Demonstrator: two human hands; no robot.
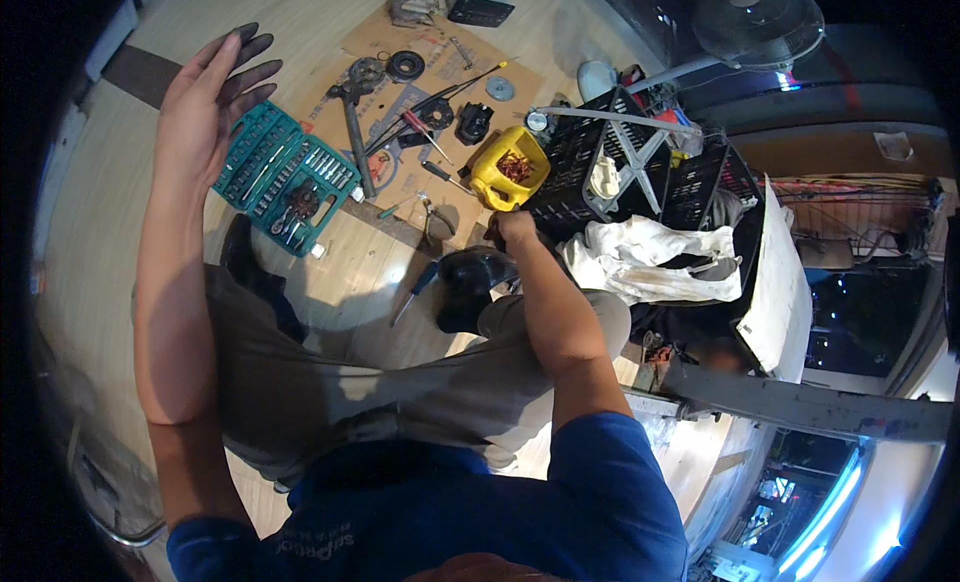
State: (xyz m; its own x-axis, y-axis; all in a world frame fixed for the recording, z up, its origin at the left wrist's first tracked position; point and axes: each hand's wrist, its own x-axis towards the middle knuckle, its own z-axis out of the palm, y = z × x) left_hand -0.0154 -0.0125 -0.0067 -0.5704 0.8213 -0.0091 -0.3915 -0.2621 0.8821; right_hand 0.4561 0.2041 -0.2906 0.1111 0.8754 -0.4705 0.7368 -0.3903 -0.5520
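Note:
My left hand [208, 107] is raised at the left with its fingers stretched out, blackened at the tips, and nothing in it. Below and beside it lies an open teal socket set case [318, 207] with rows of sockets. My right hand [512, 227] is low by my boot, its fingers curled closed around something too dark and small to make out. Just beyond it stands a cut-open yellow plastic jug [483, 178] holding reddish-brown small pieces. Pliers [434, 220] and a blue-handled screwdriver [415, 292] lie on the floor to its left.
A cardboard sheet [415, 52] carries a hammer [352, 132], a red-handled screwdriver [425, 132], a black ring [405, 67] and other dark parts. To the right are black crates [570, 162], a white cloth [650, 262] and a standing fan [757, 22].

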